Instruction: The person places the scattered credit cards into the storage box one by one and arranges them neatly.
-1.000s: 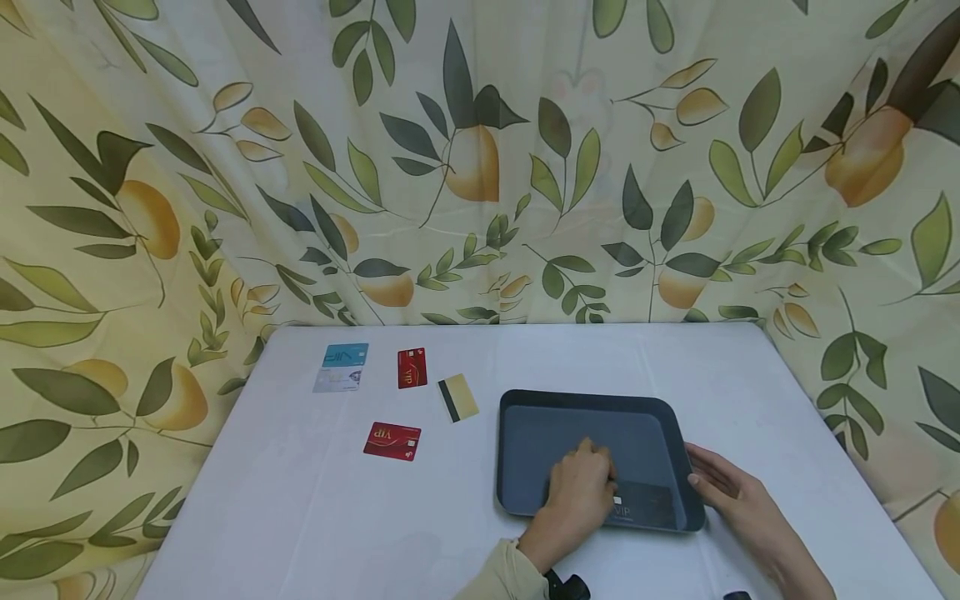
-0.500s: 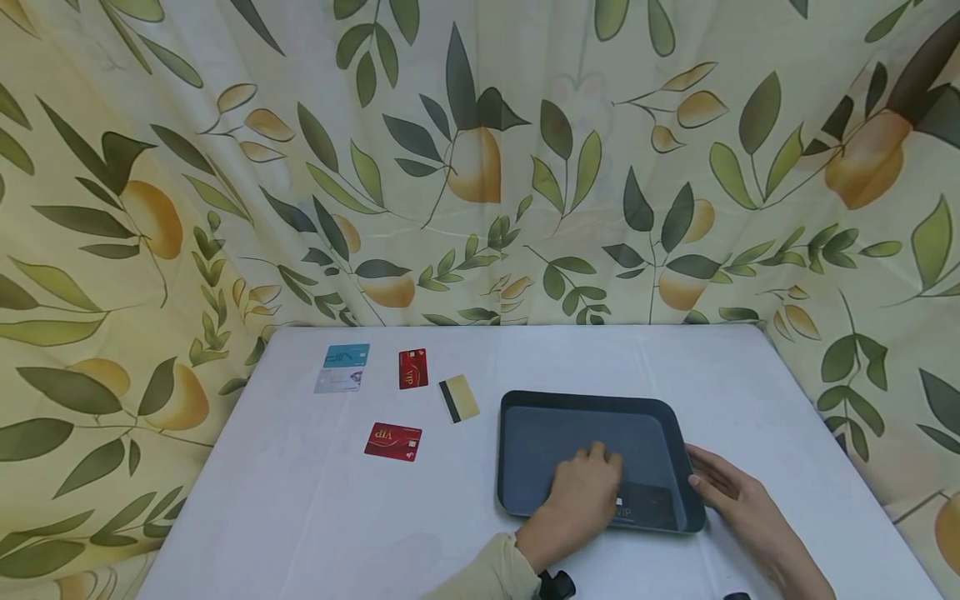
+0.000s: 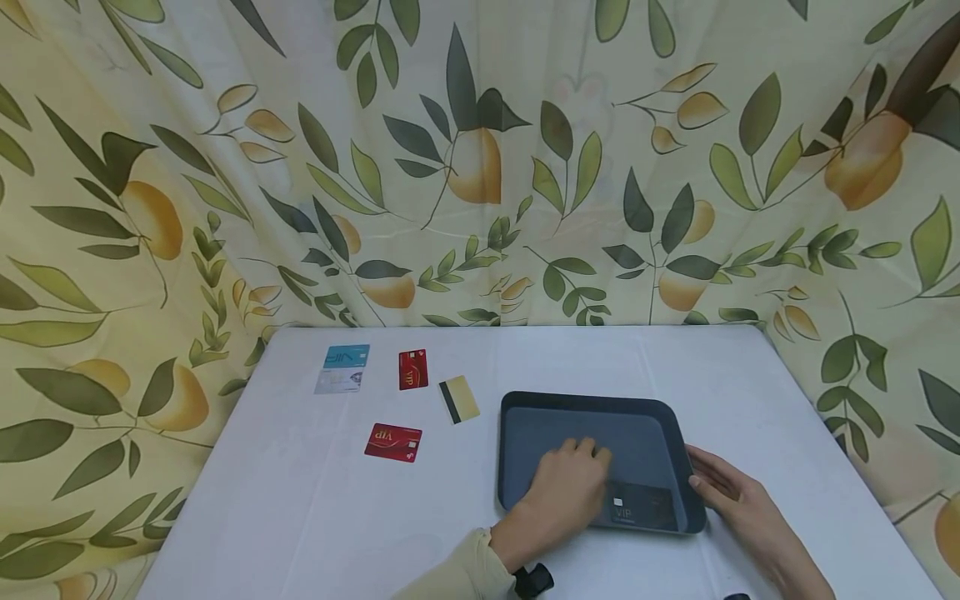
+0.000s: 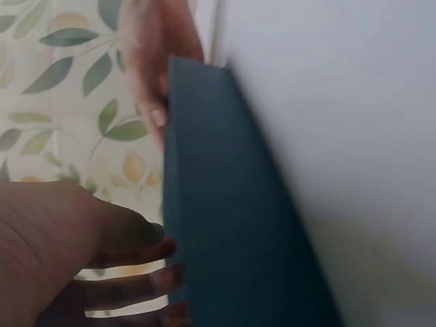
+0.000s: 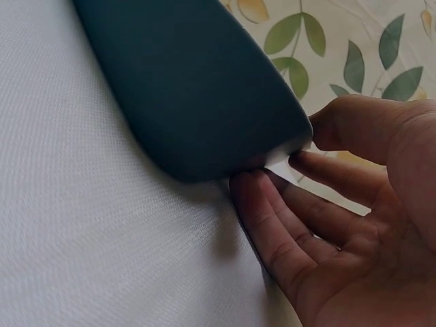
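A dark grey tray (image 3: 585, 399) lies on the white table (image 3: 300, 517), right of centre. In its near right corner lies a black VIP card (image 3: 637, 507), uncovered. My left hand (image 3: 566, 487) hovers over the tray floor just left of that card, its fingers relaxed and holding nothing. In the left wrist view, the left hand (image 4: 68, 245) sits beside the tray (image 4: 225, 204). My right hand (image 3: 727, 487) rests on the table, its fingertips against the tray's right rim. The right wrist view shows the right hand (image 5: 340, 225) with fairly straight fingers at the tray's (image 5: 197, 82) rounded corner.
Several cards lie on the left half of the table: a teal card (image 3: 346, 356), a silver card (image 3: 337, 381), a red card (image 3: 412, 369), a gold card (image 3: 458, 399) with a black stripe and a red VIP card (image 3: 392, 441). A leaf-print curtain hangs behind and beside the table.
My left hand has slid left off the black card, which now shows fully in the tray. The right hand and the tray have stayed put.
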The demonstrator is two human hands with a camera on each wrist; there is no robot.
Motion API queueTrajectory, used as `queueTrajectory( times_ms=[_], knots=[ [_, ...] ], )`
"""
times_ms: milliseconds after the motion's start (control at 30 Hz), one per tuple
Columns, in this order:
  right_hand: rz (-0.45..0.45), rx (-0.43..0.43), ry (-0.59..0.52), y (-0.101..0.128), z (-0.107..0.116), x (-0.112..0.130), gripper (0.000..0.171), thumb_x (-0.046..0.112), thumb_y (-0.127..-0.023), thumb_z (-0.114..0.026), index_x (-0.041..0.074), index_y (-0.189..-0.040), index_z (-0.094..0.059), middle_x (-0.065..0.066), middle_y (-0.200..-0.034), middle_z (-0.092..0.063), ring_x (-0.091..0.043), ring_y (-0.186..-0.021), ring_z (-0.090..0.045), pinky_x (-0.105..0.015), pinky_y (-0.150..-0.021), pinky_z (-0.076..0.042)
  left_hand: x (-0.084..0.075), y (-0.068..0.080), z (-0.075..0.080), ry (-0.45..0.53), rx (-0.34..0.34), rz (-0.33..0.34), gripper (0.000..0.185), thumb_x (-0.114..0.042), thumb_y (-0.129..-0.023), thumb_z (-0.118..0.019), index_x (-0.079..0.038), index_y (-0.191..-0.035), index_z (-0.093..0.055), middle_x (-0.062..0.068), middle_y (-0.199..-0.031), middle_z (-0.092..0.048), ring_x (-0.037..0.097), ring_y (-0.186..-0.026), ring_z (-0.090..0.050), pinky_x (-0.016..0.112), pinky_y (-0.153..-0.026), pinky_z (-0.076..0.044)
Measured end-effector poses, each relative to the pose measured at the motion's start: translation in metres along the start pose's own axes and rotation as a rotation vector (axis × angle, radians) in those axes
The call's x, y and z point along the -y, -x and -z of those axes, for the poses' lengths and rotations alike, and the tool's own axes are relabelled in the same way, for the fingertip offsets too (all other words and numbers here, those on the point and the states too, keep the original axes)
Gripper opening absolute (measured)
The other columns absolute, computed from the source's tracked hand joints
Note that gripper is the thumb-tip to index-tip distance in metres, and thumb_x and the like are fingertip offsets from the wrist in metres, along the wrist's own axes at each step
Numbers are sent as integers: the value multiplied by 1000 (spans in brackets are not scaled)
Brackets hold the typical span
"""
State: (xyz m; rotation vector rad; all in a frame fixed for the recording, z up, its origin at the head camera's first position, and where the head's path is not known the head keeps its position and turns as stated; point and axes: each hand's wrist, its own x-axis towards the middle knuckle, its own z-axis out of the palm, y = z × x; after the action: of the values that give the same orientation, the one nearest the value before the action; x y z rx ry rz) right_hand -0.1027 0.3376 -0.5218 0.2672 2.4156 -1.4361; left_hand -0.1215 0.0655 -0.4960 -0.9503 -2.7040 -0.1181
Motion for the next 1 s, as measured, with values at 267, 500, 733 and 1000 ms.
queueTrajectory(
  times_ms=[267, 500, 733, 1000],
  knots=[
    [3, -4, -2, 1, -1, -1, 80, 45, -105, -60, 0, -163, -27, -30, -166, -32, 34, -97, -41, -9, -92, -51, 20, 2, 19, 67, -45, 71, 12, -27, -100, -69, -20, -108, -75, -5, -102, -73, 8, -86, -67, 18, -59, -49],
    [-18, 11, -15, 1, 0, 0, 83, 48, -104, -60, 3, -164, -25, -28, -167, -30, 34, -97, -40, -9, -93, -50, 44, 4, 30, 211, -151, 157, 5, -20, -101, -68, -18, -100, -74, -4, -96, -71, 8, -80, -63, 15, -60, -48],
    [-6, 3, -25, 1, -1, -1, 83, 49, -104, -60, 3, -164, -26, -29, -167, -30, 34, -98, -41, -7, -92, -49, 73, 1, 34, 309, -219, 272, 7, -15, -99, -69, -17, -103, -74, -4, -95, -73, 10, -80, -65, 18, -60, -49],
    [4, -5, -21, 1, -2, -2, 83, 49, -104, -59, 2, -163, -26, -29, -167, -29, 35, -98, -40, -6, -92, -48, 101, 2, 38, 380, -204, 398, 9, -15, -101, -68, -15, -107, -74, -1, -97, -73, 12, -82, -65, 20, -64, -52]
  ],
)
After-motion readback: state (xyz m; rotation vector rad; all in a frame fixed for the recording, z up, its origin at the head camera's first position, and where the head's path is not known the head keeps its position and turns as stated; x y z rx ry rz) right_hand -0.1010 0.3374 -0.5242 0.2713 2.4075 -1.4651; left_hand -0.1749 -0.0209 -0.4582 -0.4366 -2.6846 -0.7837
